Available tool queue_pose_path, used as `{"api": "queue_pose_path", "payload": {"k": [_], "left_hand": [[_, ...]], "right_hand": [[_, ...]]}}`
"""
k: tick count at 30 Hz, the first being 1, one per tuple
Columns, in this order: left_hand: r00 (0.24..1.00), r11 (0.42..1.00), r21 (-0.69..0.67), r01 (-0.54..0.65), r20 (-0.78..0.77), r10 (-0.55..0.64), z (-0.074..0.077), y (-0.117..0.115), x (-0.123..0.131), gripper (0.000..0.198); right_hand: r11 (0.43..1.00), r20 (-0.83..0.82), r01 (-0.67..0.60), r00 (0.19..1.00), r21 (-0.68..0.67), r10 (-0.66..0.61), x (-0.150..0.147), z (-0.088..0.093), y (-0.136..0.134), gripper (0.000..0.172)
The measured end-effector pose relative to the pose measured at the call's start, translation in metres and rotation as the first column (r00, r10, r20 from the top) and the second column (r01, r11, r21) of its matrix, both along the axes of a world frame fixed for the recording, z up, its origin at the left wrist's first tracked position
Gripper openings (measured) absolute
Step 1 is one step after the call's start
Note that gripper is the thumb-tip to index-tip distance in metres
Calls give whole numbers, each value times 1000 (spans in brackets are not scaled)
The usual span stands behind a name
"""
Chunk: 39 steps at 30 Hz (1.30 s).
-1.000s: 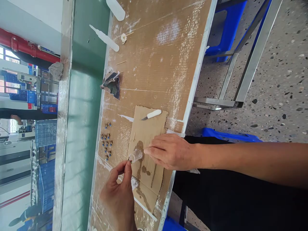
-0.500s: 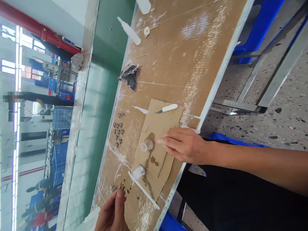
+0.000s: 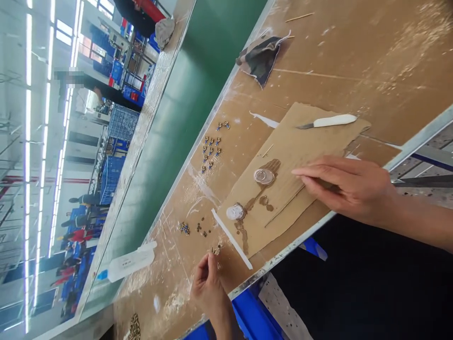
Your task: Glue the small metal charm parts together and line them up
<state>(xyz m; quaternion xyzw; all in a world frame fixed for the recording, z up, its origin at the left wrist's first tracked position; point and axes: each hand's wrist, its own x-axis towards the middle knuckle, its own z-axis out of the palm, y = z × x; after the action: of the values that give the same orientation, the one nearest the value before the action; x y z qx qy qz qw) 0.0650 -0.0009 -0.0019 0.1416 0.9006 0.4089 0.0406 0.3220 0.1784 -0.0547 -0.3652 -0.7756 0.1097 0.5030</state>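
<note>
My left hand [image 3: 209, 285] is closed in a pinch, thumb against forefinger, at the near edge of some tiny brass-coloured pieces [image 3: 216, 249]. Whatever sits at its fingertips is too small to name. My right hand [image 3: 354, 184] is also pinched, held over the right side of a brown cardboard sheet [image 3: 300, 123]; anything between its fingers cannot be made out. On the cardboard stand two small clear cups, one near the middle [image 3: 264, 176] and one nearer my left hand [image 3: 235, 211], with wet brown stains around them. A white-handled craft knife [image 3: 334, 121] lies at the far end.
Small blue-and-brass pieces [image 3: 211, 151] stand in rows, with a heap [image 3: 184, 228] and dark bits [image 3: 203, 227] nearby. A white bottle with blue cap [image 3: 130, 262], a camouflage cloth [image 3: 260, 59], a white strip [image 3: 231, 239] and a brass pile [image 3: 134, 327] lie around. Other people are in the background.
The view has swung, so the bench sits further right and up. My left hand has come to the near side of the small pieces. My right hand stays pinched over the cardboard.
</note>
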Motion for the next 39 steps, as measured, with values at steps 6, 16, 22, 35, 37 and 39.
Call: {"api": "queue_pose_path", "payload": {"k": [6,16,22,35,37,39], "left_hand": [[999,993,-119,23,-21,-26,0,2,6,31],[994,968,-235,86,-40,-98,8,7,12,36],[993,963,-253,96,-47,-112,9,7,12,36],[991,977,-207,51,-110,-75,-10,-5,-10,34],[992,978,-204,50,-105,-72,-13,-6,-15,35],[993,978,-202,48,-100,-70,-14,-7,-16,36]], "right_hand": [[998,42,12,999,55,-14,-1,1,-2,24],[994,53,16,999,-105,-11,-2,7,-8,22],[999,47,21,999,-35,-19,0,3,-5,24],[993,54,-11,998,-117,18,-1,6,-7,26],[993,54,-17,998,-114,23,0,6,-7,27],[993,51,-19,998,-115,25,0,6,-8,27]]}}
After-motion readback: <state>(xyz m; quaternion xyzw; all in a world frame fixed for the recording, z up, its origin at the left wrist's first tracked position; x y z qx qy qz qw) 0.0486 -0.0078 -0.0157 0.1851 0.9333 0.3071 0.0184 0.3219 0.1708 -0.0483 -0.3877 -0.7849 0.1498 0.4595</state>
